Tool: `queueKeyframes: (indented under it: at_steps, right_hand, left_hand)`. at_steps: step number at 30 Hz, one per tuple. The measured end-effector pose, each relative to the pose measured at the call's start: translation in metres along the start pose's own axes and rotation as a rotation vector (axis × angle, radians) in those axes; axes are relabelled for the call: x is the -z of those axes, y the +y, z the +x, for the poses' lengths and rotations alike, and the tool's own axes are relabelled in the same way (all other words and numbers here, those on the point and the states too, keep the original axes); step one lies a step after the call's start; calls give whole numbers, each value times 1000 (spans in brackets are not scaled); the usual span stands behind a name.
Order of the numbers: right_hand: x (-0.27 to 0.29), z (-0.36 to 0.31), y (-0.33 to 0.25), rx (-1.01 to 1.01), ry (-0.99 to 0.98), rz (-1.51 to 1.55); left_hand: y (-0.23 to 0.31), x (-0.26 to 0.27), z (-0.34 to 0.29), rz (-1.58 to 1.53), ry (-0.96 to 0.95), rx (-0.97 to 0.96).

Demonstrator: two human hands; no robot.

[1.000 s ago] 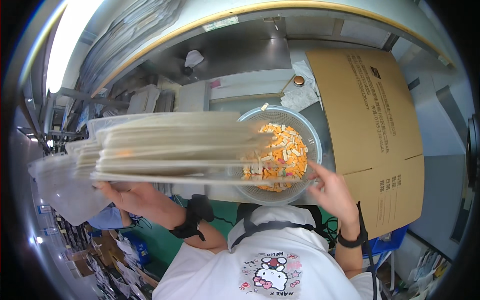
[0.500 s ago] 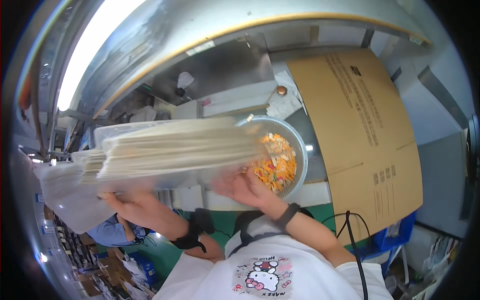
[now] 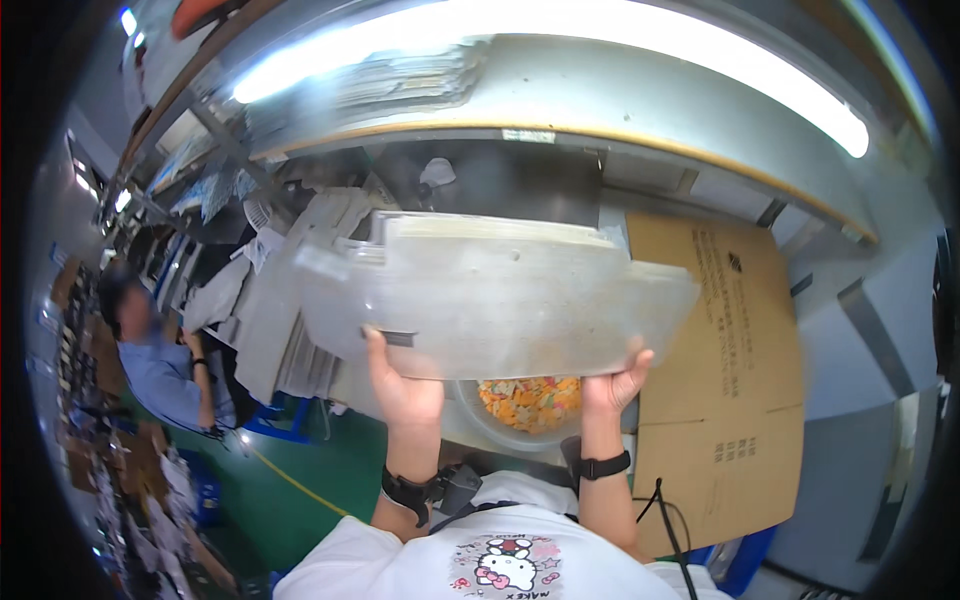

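Raised in front of me, a stack of whitish, translucent plastic sheets [image 3: 510, 300] with stepped corners spans the middle of the view. My left hand [image 3: 405, 390] grips its near edge, thumb on the face beside a small dark mark. My right hand [image 3: 615, 382] is closed on the same edge further right, fingers mostly hidden beneath. Partly covered by the stack, a round translucent basket [image 3: 470, 412] sits below it. Small orange, yellow and cream pieces [image 3: 530, 403] fill the basket.
A large brown cardboard sheet [image 3: 720, 440] lies on the right. Overhead runs a shelf edge [image 3: 440, 130] with stacked sheets [image 3: 400, 80] on it. More pale sheets [image 3: 290, 290] lie at the left. A seated person [image 3: 165, 365] works further left. A black cable [image 3: 668, 520] hangs near my right arm.
The stack has swung rightward from the left and turned its flat face toward me. My right hand, earlier beside the basket, now grips its edge. The view has turned left.
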State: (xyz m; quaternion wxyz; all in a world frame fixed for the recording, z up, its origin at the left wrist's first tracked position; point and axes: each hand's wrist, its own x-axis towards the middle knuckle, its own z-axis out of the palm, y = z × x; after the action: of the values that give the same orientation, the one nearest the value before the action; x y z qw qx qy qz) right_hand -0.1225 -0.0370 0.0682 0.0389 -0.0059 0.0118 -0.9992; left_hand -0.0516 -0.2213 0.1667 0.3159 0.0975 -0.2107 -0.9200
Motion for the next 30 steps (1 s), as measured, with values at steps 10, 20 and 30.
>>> queueKeyframes:
  at_steps: [10,20,30]
  right_hand:
    - [-40,-4,-70,180,-35,-185]
    - [-141,-32,-101,312,-698,-599]
    - [-214,5,-90,-71,-837,-1061]
  left_hand:
    - [-33,5,-8,-120,-137,147]
    - [-71,68,17,-501,391,699]
    - [-66,85,22,-83,402,934]
